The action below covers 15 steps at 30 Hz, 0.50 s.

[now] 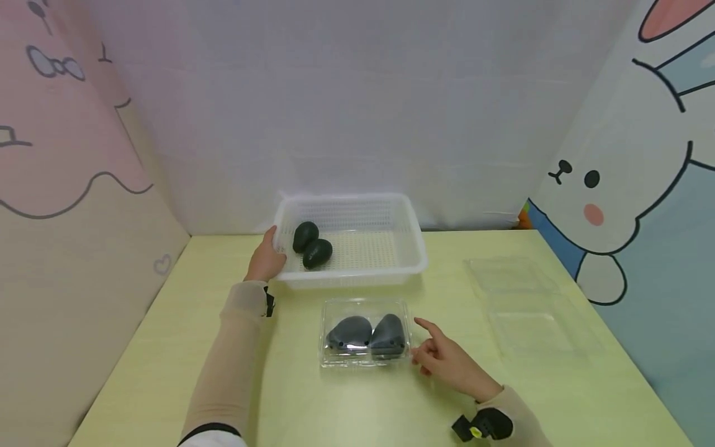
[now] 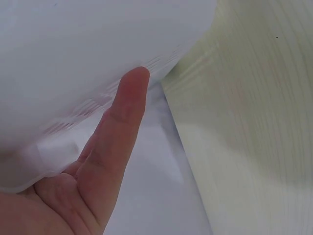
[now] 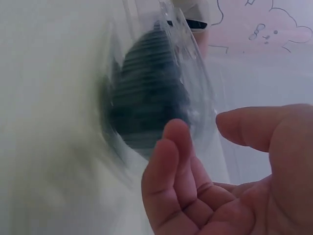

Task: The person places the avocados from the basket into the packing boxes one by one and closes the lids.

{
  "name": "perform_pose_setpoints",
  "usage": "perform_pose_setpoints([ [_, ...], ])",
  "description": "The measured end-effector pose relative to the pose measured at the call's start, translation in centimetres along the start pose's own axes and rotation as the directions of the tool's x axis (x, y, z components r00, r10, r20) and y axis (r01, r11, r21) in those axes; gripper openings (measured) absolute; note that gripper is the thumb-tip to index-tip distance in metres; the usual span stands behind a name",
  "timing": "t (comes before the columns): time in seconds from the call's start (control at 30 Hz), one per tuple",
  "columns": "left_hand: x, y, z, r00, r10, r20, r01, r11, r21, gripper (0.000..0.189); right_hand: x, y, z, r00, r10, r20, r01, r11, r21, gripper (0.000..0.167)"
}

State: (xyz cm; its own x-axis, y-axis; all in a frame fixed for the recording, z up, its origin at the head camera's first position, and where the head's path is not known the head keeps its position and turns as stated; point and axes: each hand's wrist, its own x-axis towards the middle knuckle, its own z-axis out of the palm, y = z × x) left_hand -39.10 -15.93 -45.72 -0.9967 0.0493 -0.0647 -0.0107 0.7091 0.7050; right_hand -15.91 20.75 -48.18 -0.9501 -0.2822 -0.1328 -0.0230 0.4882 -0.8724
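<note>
L hand [image 1: 265, 257] gripped the L end of the white basket [image 1: 357, 274], fingers straight-ish down the outer wall, rim in the crook of the hand; thumb looked to be over the top, tho hidden in the wrist view. Prob. that grip kept the basket from sliding.

R hand [image 1: 449, 366] was part open, one digit stretched out, the rest loosely bent, gripping nothing. It sat right at the near R corner of the see-thru box [image 1: 365, 306]; couldn't tell if fingertips touched. The spread prob. suited taking the box by its side.

Box lay flat btwn the hands, just L of R hand, w/ 2 avocados [image 1: 350, 333] side by side in it, prob. snug so they wouldn't roll. Lid seemed on, but glare made that unsure.

2 more avocados [image 1: 317, 253] lay touching in the basket, just R of L hand, at the gripped end, so within easy reach of it.

Beyond R hand, off to its R, a spare box [image 1: 525, 316] lay opened flat on the table [image 1: 313, 410], prob. put there to be out of the way. Past both hands hung a pale curtain [image 1: 357, 112].
</note>
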Motion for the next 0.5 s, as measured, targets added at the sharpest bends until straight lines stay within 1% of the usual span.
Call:
perform_pose_setpoints([
  [0.07, 0.0, 0.0, 0.2, 1.000, -0.006, 0.003, 0.006, 1.000, -0.001, 0.078, -0.4, -0.1, -1.6, 0.999, 0.018, -0.049, -0.019, 0.999, -0.035, 0.062],
  [0.13, 0.0, 0.1, 0.4, 1.000, -0.005, 0.005, 0.005, 1.000, 0.001, 0.078, -0.9, 0.0, -3.8, 0.992, 0.007, -0.125, -0.017, 0.996, -0.084, 0.056],
  [0.2, 0.0, 0.1, 0.5, 1.000, 0.000, 0.005, 0.000, 1.000, 0.004, 0.078, -1.7, 0.0, -6.6, 0.973, -0.008, -0.230, -0.029, 0.987, -0.160, 0.051],
  [0.23, 0.0, 0.2, 0.4, 1.000, 0.001, 0.003, -0.001, 1.000, 0.004, 0.078, -2.1, 0.1, -8.1, 0.958, -0.021, -0.285, -0.042, 0.976, -0.212, 0.049],
  [0.3, 0.0, 0.2, 0.3, 1.000, 0.005, 0.002, -0.005, 1.000, 0.004, 0.078, -3.1, 0.7, -11.0, 0.921, -0.048, -0.386, -0.081, 0.946, -0.312, 0.048],
  [0.33, 0.0, 0.1, 0.3, 1.000, 0.007, 0.001, -0.007, 1.000, 0.005, 0.078, -3.5, 1.0, -12.4, 0.904, -0.043, -0.426, -0.124, 0.926, -0.356, 0.050],
  [0.37, 0.0, 0.1, 0.2, 1.000, 0.008, 0.001, -0.008, 1.000, 0.007, 0.078, -4.0, 1.5, -13.7, 0.891, -0.034, -0.452, -0.165, 0.905, -0.392, 0.052],
  [0.43, 0.0, 0.0, 0.2, 1.000, 0.007, 0.003, -0.007, 1.000, 0.011, 0.078, -4.9, 2.9, -16.1, 0.877, -0.009, -0.480, -0.236, 0.862, -0.448, 0.056],
  [0.5, 0.0, -0.1, 0.2, 1.000, 0.005, 0.008, -0.005, 1.000, 0.015, 0.078, -5.9, 4.3, -18.0, 0.877, 0.044, -0.478, -0.296, 0.832, -0.468, 0.058],
])
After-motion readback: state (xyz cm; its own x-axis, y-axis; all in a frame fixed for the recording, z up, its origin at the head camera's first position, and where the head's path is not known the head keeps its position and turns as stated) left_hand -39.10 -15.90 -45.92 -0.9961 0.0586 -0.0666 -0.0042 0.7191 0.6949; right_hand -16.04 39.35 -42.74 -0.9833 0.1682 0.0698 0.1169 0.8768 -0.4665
